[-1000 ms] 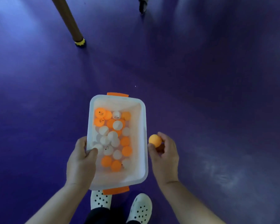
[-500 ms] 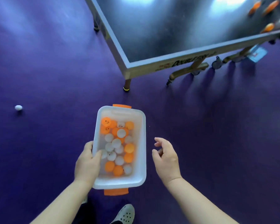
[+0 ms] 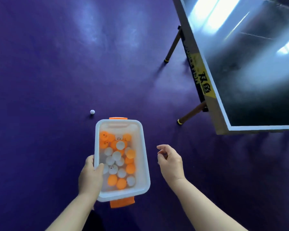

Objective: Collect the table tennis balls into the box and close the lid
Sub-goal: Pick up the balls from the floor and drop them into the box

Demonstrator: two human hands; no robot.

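Left grip [image 3: 90, 177]: I'm seeing it clutching the left rim of the translucent white plastic box [image 3: 144, 157], lower centre.
Right grip [image 3: 171, 162]: hanging loosely curled beside the box, holding nothing.
Orange and white table tennis balls [image 3: 117, 157]: lying heaped inside.
Small white ball [image 3: 92, 111]: sitting on the purple floor [image 3: 40, 80], upper left of the box.

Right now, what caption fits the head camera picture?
Left hand holds box of balls; one white ball lies on floor.

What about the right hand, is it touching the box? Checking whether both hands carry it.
Apart. Head view shows floor between right hand and box; only the left hand grips it.
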